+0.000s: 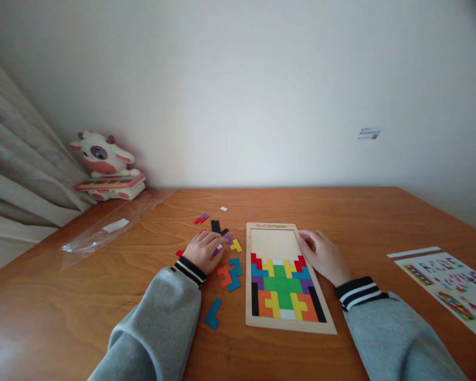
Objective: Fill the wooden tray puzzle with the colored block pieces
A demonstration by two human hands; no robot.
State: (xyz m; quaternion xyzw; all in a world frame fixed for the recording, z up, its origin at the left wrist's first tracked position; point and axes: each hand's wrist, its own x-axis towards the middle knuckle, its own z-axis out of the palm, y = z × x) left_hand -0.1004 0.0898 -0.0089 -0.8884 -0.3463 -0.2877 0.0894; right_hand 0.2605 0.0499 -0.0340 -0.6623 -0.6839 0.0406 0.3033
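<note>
A wooden puzzle board (273, 239) lies flat on the table, its lower part filled with coloured block pieces and its upper part bare wood. My right hand (322, 255) is at the board's upper right edge, its fingers curled against the frame. Left of the board, my left hand (204, 251) rests palm down over loose pieces, with its fingers loosely bent and apart. Near its fingertips are a purple piece (228, 239) and a yellow piece (236, 245). An orange piece (223, 277) and blue pieces (234, 281) lie nearer to me. Some pieces are partly hidden under the left hand.
Beyond the left hand are a black piece (215, 226), a red and purple pair (201, 218) and a small white piece (223, 208). A clear plastic bag (91, 238) and a cow toy keyboard (110, 181) are at the left. A printed pattern sheet (448, 286) lies at the right.
</note>
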